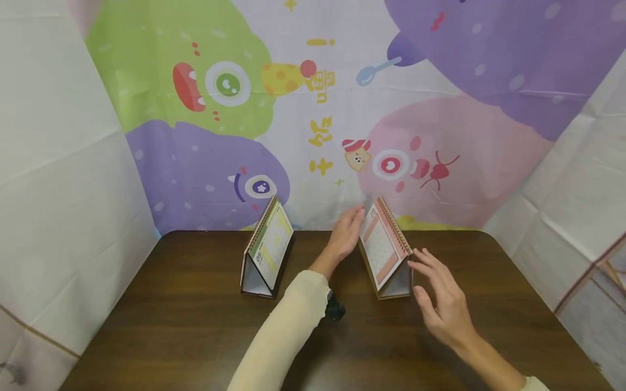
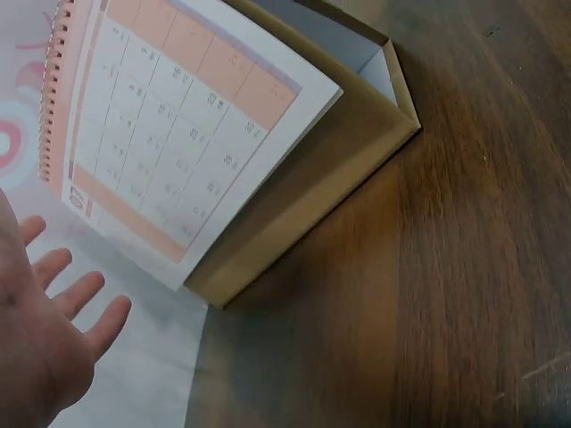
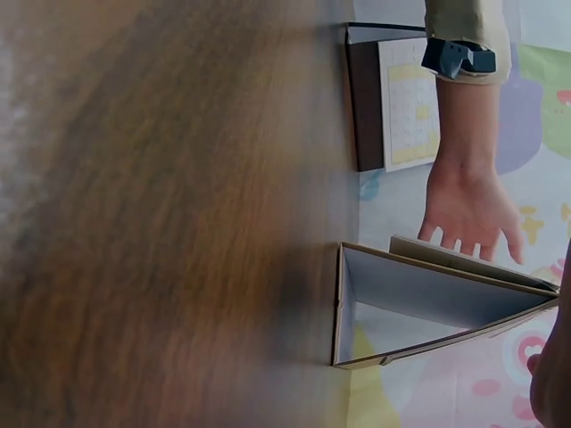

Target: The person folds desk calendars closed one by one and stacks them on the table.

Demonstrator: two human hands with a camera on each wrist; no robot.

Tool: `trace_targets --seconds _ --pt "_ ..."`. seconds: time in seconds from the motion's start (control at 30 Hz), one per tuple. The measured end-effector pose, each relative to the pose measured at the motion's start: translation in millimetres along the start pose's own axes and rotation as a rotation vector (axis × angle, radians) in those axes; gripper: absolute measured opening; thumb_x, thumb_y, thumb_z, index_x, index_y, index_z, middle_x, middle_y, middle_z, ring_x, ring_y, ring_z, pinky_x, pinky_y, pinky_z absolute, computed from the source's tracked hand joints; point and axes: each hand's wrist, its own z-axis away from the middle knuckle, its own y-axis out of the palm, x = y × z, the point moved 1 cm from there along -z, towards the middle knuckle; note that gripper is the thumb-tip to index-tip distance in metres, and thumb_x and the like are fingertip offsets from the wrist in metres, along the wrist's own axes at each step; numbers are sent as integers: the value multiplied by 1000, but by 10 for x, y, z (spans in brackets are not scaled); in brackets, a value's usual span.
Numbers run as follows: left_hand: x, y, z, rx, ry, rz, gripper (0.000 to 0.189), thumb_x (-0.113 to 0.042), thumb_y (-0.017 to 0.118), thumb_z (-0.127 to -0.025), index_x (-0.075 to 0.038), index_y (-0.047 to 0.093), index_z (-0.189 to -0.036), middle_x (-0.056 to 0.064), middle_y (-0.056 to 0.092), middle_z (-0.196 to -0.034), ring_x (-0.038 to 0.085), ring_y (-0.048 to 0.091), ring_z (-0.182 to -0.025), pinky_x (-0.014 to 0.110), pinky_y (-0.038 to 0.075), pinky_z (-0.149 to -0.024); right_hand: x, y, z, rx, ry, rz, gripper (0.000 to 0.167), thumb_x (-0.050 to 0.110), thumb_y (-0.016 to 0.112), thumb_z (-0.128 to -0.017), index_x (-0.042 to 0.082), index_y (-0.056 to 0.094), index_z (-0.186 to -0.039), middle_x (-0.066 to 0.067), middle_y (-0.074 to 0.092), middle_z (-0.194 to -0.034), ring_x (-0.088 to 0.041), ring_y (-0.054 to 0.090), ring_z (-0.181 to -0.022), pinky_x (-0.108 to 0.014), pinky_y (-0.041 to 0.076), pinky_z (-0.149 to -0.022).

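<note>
A pink spiral-bound desk calendar (image 1: 380, 244) stands upright like a tent on the table, right of the middle. My left hand (image 1: 346, 231) is at its far left side, fingers extended; the left wrist view shows the palm and spread fingers (image 2: 107, 325) apart from the pages. By the near top corner, my right hand (image 1: 442, 304) has its fingers loosely spread; whether the fingertips touch the calendar I cannot tell. Its hollow cardboard stand (image 3: 428, 299) shows end-on in the right wrist view. A green-and-yellow desk calendar (image 1: 271, 244) stands to the left, away from both hands.
Both calendars rest on a dark wooden table (image 1: 186, 326). Behind it hangs a cloth printed with cartoon monsters (image 1: 318, 201), and pale cloth sheets (image 1: 63, 163) rise at both sides. A small black device (image 1: 335, 307) sits on my left wrist.
</note>
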Motion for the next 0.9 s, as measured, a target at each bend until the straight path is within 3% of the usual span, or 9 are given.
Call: trace_targets --seconds 0.1,0.17,0.2,0.23,0.33,0.47,0.53,0.67,0.9 --pt "-507 -142 249 38 18 14 64 -55 35 -120 -18 50 -171 12 51 -178 35 44 -168 54 30 -142 14 -16 2 -16 24 -16 52 1 62 -94 -8 68 -146 -35 66 -150 -10 48 -165 -22 34 -138" --pt "-676 -181 322 63 47 11 64 -50 35 -121 -15 46 -172 14 48 -179 36 42 -169 54 29 -143 26 -26 5 -16 58 -29 57 -3 62 -94 -7 65 -151 -33 66 -152 -6 49 -163 -20 35 -137" --pt "-678 -179 321 70 65 -1 65 -52 35 -121 -16 45 -173 12 47 -180 35 41 -170 54 29 -143 34 -32 10 -9 89 -36 59 -4 62 -95 -6 63 -154 -31 66 -154 -3 49 -162 -18 35 -136" --pt "-547 -132 234 71 108 -30 70 -60 33 -119 -18 44 -174 10 46 -181 33 40 -171 51 28 -144 44 -37 16 1 123 -40 61 -6 61 -97 -4 60 -158 -29 66 -156 0 49 -161 -16 34 -135" --pt "-538 -110 218 99 171 -96 73 -63 35 -118 -20 41 -176 11 39 -185 33 35 -173 55 27 -144 81 -44 47 25 240 -52 65 -8 58 -103 4 53 -167 -25 64 -160 6 47 -159 -10 32 -131" --pt "-868 -199 406 145 153 -150 66 -51 39 -119 -21 37 -177 17 25 -189 41 27 -176 67 26 -141 123 -26 91 49 365 -69 66 -6 54 -110 13 46 -173 -28 63 -160 15 44 -156 -3 30 -126" --pt "-910 -203 431 152 140 -182 65 -52 37 -119 -25 36 -178 16 23 -190 40 26 -176 67 28 -141 133 -16 111 68 409 -74 65 -4 52 -112 14 45 -174 -29 62 -160 20 42 -154 0 29 -124" --pt "-973 -229 445 169 121 -214 62 -49 37 -119 -29 35 -178 14 21 -191 39 27 -176 66 29 -141 139 7 134 89 449 -80 58 -3 51 -113 7 48 -171 -28 62 -160 22 41 -150 2 28 -121" --pt "-1002 -245 404 199 89 -158 60 -46 40 -120 -29 37 -178 14 19 -191 40 24 -177 68 24 -142 160 12 162 99 458 -89 54 -2 52 -113 6 53 -166 -25 64 -154 19 44 -144 1 30 -117"
